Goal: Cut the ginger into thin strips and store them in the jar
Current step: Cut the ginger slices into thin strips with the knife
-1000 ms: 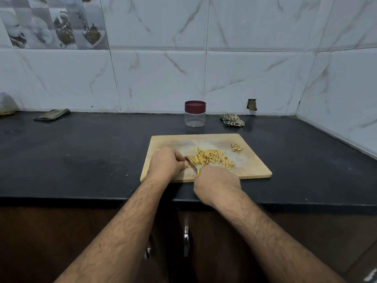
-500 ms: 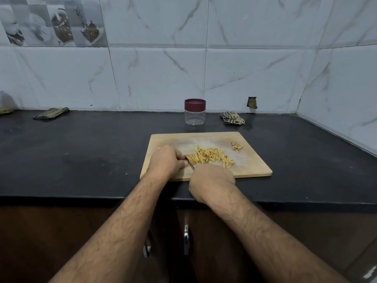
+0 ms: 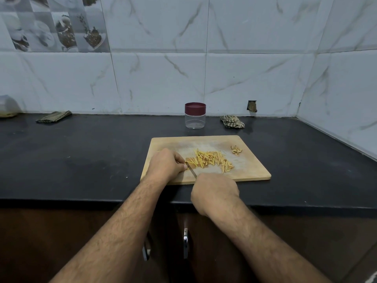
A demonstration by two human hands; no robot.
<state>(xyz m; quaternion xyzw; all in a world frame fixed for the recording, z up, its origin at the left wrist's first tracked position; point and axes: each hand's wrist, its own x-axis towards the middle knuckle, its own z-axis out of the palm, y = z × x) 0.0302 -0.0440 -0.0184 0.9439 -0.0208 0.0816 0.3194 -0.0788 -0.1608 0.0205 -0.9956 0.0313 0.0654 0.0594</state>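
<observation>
A wooden cutting board [image 3: 251, 170] lies on the black counter. A pile of yellow ginger strips [image 3: 210, 160] spreads across its middle, and a small heap of ginger peel [image 3: 236, 150] sits near its right back corner. My left hand [image 3: 166, 165] rests curled on the board's left side, its fingertips at the left end of the strips. My right hand [image 3: 215, 193] grips a knife whose handle is hidden; the thin blade [image 3: 191, 170] lies slanted between the two hands. A clear jar [image 3: 195, 118] with a maroon lid stands closed behind the board.
A crumpled checked cloth [image 3: 232, 121] lies right of the jar, a folded cloth [image 3: 54, 116] at the far left by a plastic container [image 3: 8, 107]. Tiled walls close the back and right. Cabinet handles [image 3: 185, 242] show below the counter [image 3: 81, 160] edge.
My right hand has drawn back toward the counter edge and slightly left, taking the knife with it. The left hand stays in place at the strips.
</observation>
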